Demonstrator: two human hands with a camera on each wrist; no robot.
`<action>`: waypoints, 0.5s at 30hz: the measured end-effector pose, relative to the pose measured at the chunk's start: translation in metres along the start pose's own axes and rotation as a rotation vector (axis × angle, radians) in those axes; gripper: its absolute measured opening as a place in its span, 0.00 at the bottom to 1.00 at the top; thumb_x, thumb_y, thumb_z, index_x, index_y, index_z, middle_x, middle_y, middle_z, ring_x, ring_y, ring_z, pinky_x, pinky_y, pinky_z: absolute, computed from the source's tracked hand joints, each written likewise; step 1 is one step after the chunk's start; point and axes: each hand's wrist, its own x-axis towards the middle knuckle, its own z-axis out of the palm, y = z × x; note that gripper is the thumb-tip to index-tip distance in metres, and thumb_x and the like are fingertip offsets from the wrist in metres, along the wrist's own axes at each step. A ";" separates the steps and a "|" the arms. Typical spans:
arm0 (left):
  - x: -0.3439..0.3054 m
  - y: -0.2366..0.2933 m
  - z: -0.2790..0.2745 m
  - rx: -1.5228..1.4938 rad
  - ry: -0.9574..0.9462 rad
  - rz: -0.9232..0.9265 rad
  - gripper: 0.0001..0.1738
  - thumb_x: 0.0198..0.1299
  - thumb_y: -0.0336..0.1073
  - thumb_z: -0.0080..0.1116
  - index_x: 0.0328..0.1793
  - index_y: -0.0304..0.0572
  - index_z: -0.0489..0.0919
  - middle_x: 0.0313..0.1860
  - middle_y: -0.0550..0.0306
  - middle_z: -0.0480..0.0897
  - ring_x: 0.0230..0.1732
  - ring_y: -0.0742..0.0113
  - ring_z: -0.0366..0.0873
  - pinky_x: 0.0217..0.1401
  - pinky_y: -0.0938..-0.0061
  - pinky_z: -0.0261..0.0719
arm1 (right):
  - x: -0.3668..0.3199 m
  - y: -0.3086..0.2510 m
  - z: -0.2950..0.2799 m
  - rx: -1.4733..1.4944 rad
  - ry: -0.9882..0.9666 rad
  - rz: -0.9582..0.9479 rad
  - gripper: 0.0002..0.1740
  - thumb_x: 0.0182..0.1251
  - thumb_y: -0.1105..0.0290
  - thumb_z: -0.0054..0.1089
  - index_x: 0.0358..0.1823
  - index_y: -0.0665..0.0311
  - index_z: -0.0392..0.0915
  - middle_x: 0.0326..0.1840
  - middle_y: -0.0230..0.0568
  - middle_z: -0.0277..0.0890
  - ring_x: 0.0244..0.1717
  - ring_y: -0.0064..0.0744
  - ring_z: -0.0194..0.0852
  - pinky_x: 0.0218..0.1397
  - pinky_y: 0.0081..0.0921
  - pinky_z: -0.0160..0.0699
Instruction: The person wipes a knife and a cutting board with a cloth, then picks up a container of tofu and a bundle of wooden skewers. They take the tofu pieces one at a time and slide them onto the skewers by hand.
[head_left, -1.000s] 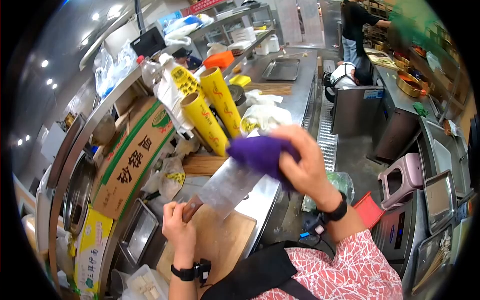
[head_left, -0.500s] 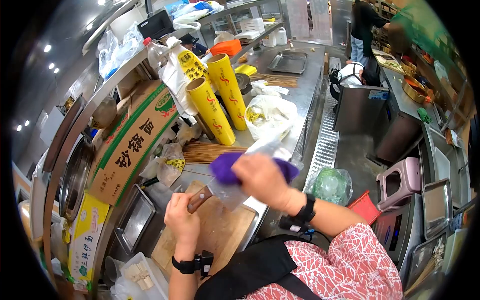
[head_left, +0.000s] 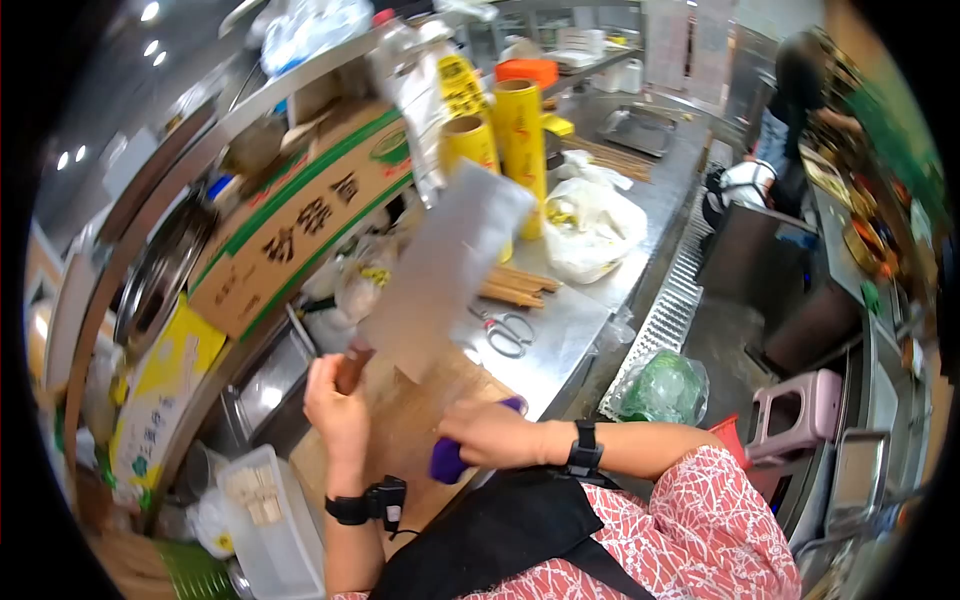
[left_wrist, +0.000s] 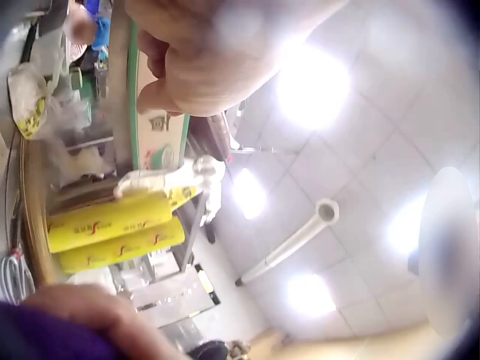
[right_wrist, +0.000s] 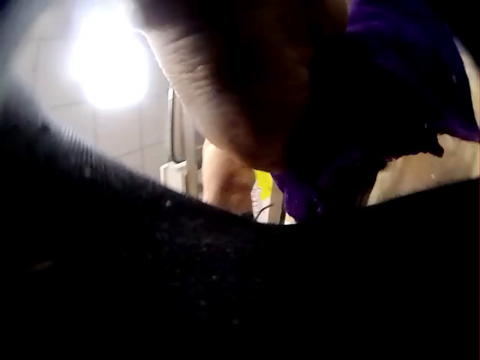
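My left hand (head_left: 338, 405) grips the wooden handle (head_left: 352, 365) of a cleaver, whose broad blade (head_left: 445, 270) tilts up and away to the right, blurred by motion. Low over the right part of the wooden cutting board (head_left: 405, 425), my right hand (head_left: 495, 432) holds a bunched purple cloth (head_left: 448, 463), apart from the blade. Curled fingers of the left hand (left_wrist: 217, 56) fill the top of the left wrist view. Dark purple folds of the cloth (right_wrist: 405, 52) lie against the right hand (right_wrist: 232, 82) in the right wrist view.
Scissors (head_left: 510, 335) and wooden sticks (head_left: 520, 287) lie beyond the board. Yellow rolls (head_left: 522, 130) and a white plastic bag (head_left: 592, 235) stand farther back. Left are a metal tray (head_left: 268, 385), a white bin (head_left: 285, 535) and a cardboard box (head_left: 300, 225). Two people are at the far right.
My right hand has drawn the purple cloth off the blade, down and toward me over the board. The cleaver's blade has swung upward, and the scissors have come into view.
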 end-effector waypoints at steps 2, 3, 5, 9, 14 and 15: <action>-0.004 -0.036 -0.028 -0.156 0.059 -0.179 0.12 0.49 0.21 0.60 0.40 0.37 0.75 0.32 0.59 0.74 0.34 0.67 0.73 0.41 0.75 0.71 | 0.009 0.021 0.007 0.142 0.058 0.052 0.13 0.49 0.77 0.50 0.39 0.65 0.71 0.37 0.49 0.70 0.43 0.51 0.68 0.46 0.41 0.69; -0.010 -0.047 -0.048 -0.255 0.060 -0.311 0.11 0.51 0.22 0.60 0.41 0.37 0.74 0.32 0.62 0.74 0.35 0.72 0.70 0.41 0.77 0.71 | 0.020 0.022 0.003 0.135 0.110 0.043 0.15 0.52 0.76 0.52 0.44 0.62 0.72 0.40 0.48 0.72 0.43 0.48 0.70 0.47 0.36 0.71; -0.032 -0.066 -0.085 -0.374 0.160 -0.477 0.10 0.53 0.22 0.60 0.40 0.38 0.73 0.33 0.68 0.72 0.34 0.79 0.66 0.39 0.82 0.68 | 0.048 0.013 -0.008 0.299 0.110 0.282 0.16 0.52 0.78 0.47 0.45 0.66 0.73 0.41 0.51 0.74 0.45 0.50 0.72 0.51 0.36 0.71; -0.102 -0.101 -0.154 -0.205 0.235 -0.742 0.10 0.51 0.21 0.59 0.38 0.39 0.72 0.32 0.67 0.70 0.35 0.79 0.66 0.40 0.82 0.66 | 0.076 0.093 0.034 -0.003 0.240 0.266 0.22 0.52 0.78 0.48 0.51 0.65 0.73 0.47 0.55 0.74 0.50 0.56 0.70 0.57 0.40 0.68; -0.189 -0.116 -0.211 -0.066 0.266 -0.950 0.11 0.50 0.20 0.59 0.39 0.38 0.72 0.32 0.65 0.70 0.35 0.77 0.66 0.42 0.81 0.67 | 0.067 0.119 0.127 -0.631 0.076 0.571 0.28 0.51 0.74 0.55 0.59 0.58 0.70 0.54 0.54 0.68 0.53 0.56 0.66 0.52 0.46 0.68; -0.200 -0.116 -0.218 -0.083 0.289 -0.967 0.12 0.50 0.20 0.60 0.39 0.38 0.72 0.33 0.65 0.70 0.36 0.77 0.67 0.42 0.81 0.67 | 0.075 0.112 0.140 -0.580 0.035 0.548 0.28 0.50 0.74 0.55 0.57 0.58 0.70 0.53 0.54 0.69 0.52 0.56 0.67 0.51 0.46 0.69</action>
